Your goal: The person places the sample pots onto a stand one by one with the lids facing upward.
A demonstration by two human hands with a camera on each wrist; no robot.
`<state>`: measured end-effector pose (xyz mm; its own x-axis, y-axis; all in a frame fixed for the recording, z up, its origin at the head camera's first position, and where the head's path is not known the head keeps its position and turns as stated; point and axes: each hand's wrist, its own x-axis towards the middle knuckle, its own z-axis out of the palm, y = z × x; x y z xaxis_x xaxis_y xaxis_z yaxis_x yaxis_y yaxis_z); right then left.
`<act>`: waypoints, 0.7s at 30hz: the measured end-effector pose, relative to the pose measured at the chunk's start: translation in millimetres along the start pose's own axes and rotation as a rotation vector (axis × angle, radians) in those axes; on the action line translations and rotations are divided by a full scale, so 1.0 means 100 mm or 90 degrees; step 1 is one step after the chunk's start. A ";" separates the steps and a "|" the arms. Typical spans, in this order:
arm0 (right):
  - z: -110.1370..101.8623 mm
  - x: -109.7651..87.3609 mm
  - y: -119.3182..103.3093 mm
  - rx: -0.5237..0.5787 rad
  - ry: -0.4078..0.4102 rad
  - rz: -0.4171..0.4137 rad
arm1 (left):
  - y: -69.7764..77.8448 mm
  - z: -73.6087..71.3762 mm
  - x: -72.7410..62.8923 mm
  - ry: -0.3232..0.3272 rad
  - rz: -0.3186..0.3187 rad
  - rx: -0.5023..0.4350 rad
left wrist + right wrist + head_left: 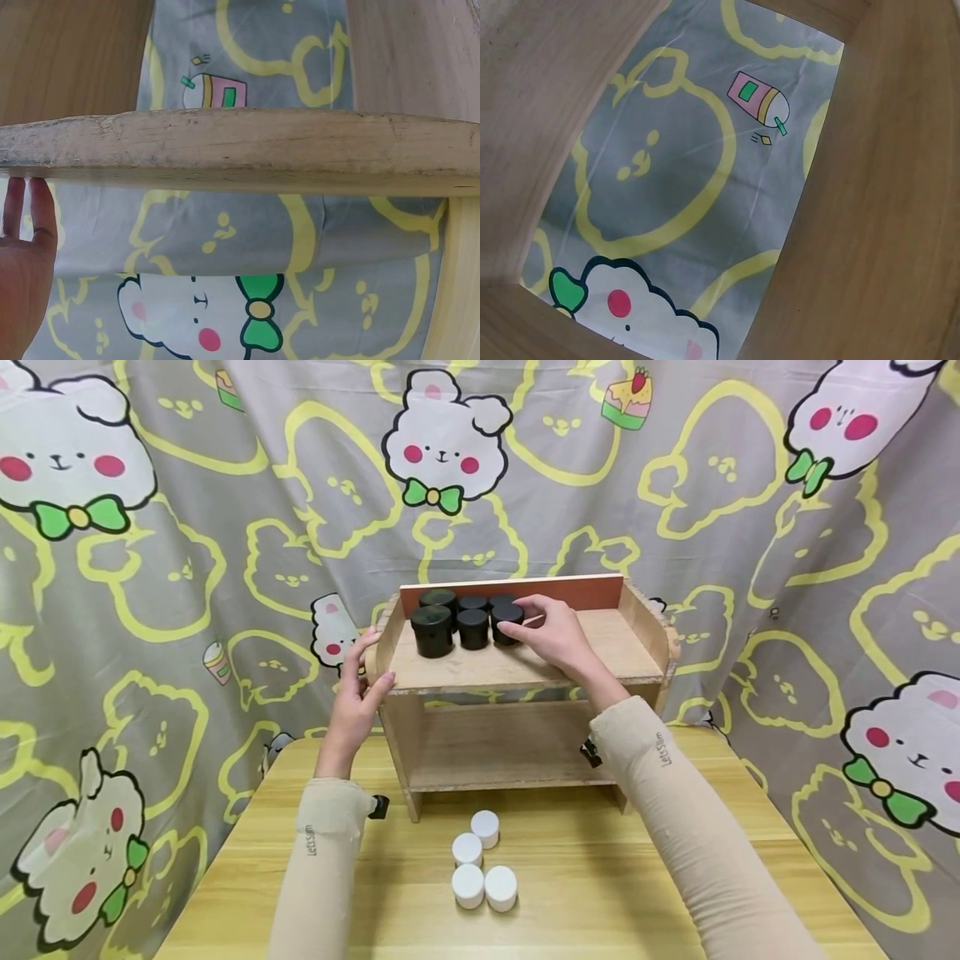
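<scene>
Sleeves (pixel 675 802) flank four white pots (pixel 468 887) on the table (pixel 585 877); the right hand (pixel 558 631) pinches the near-right black jar (pixel 506 613) on the top shelf (pixel 585 647). Keep it upright, the left hand (pixel 354 703), fingers spread, bracing the left panel (pixel 384 652).

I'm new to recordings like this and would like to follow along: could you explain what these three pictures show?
There's no machine here, just a person's left hand and right hand. The big picture comes from a camera on the head, looking forward and down. The left hand touches the side of a wooden shelf unit; the right holds a black container on its top board, beside other black containers. Four white containers sit on the table in front. The smaller pictures come from wrist cameras: the left shows fingers against the unit's side; the right shows wood and a patterned curtain, no hand.
</scene>
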<state>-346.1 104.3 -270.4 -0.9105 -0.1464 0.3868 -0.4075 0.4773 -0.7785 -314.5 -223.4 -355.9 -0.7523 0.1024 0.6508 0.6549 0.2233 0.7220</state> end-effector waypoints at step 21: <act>0.01 -0.02 0.03 0.003 -0.014 0.007 | -0.01 0.00 -0.01 0.001 -0.006 0.011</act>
<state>-345.3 105.3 -273.4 -0.9164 -0.1607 0.3667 -0.3974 0.4749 -0.7852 -314.4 -223.4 -357.0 -0.7584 0.0992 0.6442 0.6464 0.2417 0.7237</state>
